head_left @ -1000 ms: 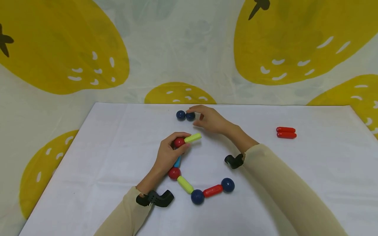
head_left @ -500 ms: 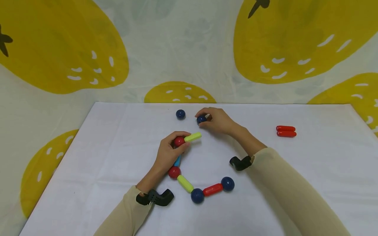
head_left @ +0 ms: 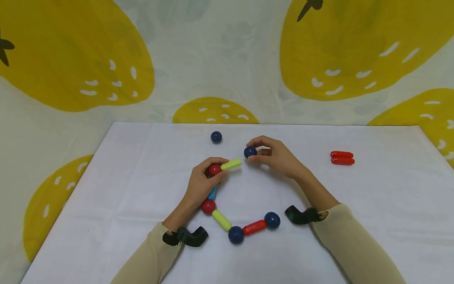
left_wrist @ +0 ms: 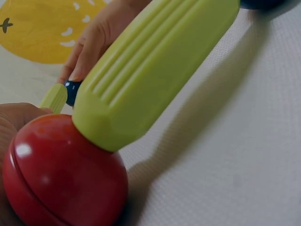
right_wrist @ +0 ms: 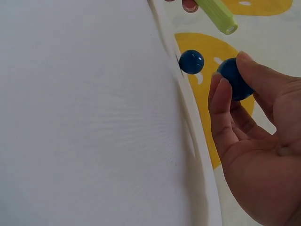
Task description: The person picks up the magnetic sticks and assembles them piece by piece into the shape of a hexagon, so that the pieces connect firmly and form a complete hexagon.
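With thumb and fingers my left hand grips a red ball, from which a yellow-green rod sticks out to the right. Below it a light-blue rod, partly hidden by the hand, leads to a second red ball. The chain runs on through another yellow-green rod, a dark blue ball, a red rod and an end dark blue ball. My right hand pinches a loose dark blue ball, a short gap right of the raised rod's tip.
Another dark blue ball lies alone near the back edge of the white table. Two red rods lie side by side at the right. A cloth with yellow fruit print hangs behind.
The right hand has taken one of the two dark blue balls at the back and brought it right and nearer. Its partner stayed. The left hand and the chain have hardly moved.
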### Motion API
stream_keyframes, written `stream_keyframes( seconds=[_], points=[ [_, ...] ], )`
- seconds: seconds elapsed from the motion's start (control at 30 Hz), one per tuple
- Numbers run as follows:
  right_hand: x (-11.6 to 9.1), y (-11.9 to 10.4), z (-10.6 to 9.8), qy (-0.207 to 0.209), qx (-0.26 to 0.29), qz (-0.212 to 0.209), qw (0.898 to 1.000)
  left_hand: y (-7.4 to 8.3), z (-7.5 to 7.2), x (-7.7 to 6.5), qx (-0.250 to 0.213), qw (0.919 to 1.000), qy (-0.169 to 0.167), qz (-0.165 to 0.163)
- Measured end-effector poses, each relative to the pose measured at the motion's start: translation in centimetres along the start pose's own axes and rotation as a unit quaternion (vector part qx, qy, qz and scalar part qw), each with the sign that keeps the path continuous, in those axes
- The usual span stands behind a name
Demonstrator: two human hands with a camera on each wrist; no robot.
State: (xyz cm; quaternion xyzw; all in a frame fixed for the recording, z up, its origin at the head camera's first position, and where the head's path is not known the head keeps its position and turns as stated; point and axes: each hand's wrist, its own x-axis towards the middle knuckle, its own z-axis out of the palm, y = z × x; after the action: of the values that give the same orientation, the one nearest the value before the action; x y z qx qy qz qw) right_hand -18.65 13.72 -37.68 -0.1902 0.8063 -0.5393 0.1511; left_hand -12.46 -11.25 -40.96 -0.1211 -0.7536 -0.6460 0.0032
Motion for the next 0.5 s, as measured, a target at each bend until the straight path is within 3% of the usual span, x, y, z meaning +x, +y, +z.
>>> stream_keyframes(
  seconds=[0.27, 0.5],
  points=[
    [-1.1, -0.1, 0.1, -0.021, 0.045, -0.011, 0.999, -0.2, 0.1, 0.0, -0.001, 1.0000, 0.002, 0.010],
    [-1.2, -0.6, 0.5, -0.051, 0.094, -0.035, 0.994, 0.1, 0.1, 0.0, -0.003, 0.9999, 0.000, -0.013]
  ],
)
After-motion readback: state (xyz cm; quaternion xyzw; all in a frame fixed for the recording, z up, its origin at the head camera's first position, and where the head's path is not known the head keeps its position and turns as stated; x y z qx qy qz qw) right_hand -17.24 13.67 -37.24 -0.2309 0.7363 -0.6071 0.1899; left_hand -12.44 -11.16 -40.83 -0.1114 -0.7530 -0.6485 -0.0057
